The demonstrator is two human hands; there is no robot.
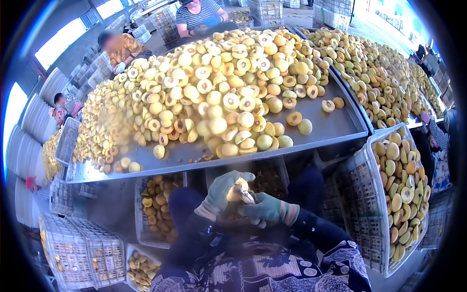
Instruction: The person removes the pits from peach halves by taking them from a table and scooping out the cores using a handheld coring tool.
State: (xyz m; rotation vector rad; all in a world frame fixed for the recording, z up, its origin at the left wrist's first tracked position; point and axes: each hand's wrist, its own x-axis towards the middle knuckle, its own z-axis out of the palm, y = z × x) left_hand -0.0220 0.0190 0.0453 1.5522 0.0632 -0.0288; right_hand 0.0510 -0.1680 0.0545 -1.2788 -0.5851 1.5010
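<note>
In front of my lap, both my hands wear grey-green gloves. My left hand point(220, 193) is closed round a yellow peach half point(236, 191), cut side toward the right hand. Gripped in my right hand point(270, 209) is a small metal hand tool point(248, 196), whose tip is against the fruit; its exact shape is partly hidden by fingers and fruit. Just beyond the hands, a large heap of halved yellow peaches point(214, 92) covers much of a metal table point(331, 129). Some halves show brown pits or hollows.
A crate of peach halves point(367, 160) stands at my right. Below the table are another crate point(142, 228) with fruit and a dark bin between my knees. Stacked crates point(82, 248) stand at left. A second heaped table point(379, 73) lies to the right. Several people sit around the tables.
</note>
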